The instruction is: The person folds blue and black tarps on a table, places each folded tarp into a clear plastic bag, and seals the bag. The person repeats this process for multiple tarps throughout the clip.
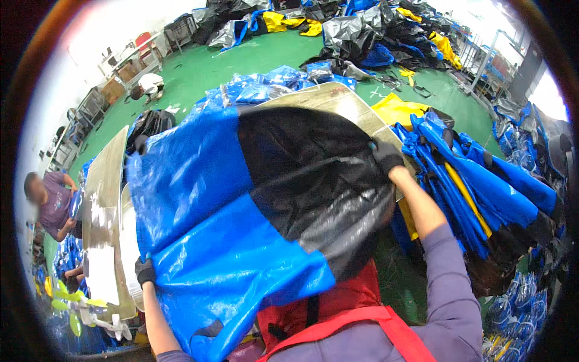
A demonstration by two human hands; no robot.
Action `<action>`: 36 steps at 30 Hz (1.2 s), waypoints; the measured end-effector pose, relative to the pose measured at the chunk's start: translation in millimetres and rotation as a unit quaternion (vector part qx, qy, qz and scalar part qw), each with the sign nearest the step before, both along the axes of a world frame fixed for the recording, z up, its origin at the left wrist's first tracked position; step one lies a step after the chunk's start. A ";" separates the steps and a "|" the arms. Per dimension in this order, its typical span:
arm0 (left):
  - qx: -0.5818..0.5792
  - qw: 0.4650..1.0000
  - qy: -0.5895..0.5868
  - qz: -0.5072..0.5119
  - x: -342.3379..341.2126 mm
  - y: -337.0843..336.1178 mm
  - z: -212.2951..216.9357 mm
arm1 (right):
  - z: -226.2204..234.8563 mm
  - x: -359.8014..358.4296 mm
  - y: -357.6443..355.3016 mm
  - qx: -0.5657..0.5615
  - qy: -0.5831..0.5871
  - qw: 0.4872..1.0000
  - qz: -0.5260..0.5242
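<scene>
Head view: a big blue and black bag [241, 211] is held up flat between both hands. The left hand [145, 271], in a black glove, is closed on its near blue corner. The right hand [386, 157], gloved too, is closed on its far black edge. The bag's long side runs slantwise from the left hand up to the right hand. Beyond the right hand, a pile of folded blue bags [482, 187] is seen.

The tarpaulin bag [241, 205] is glossy blue with a black panel. Both gloves, left [144, 271] and right [386, 155], look black. The sleeve [446, 289] is mauve, the apron strap [362, 323] red, the floor [241, 60] green.
</scene>
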State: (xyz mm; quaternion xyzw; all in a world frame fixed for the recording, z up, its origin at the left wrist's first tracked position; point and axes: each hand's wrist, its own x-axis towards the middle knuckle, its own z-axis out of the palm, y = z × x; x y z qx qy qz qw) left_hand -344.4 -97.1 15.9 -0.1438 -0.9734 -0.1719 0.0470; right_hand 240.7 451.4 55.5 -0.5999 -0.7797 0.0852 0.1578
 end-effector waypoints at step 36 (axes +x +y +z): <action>0.109 0.567 -0.088 -0.812 450.6 249.5 9.6 | 7.4 -38.0 -50.9 -0.090 -0.134 0.937 0.310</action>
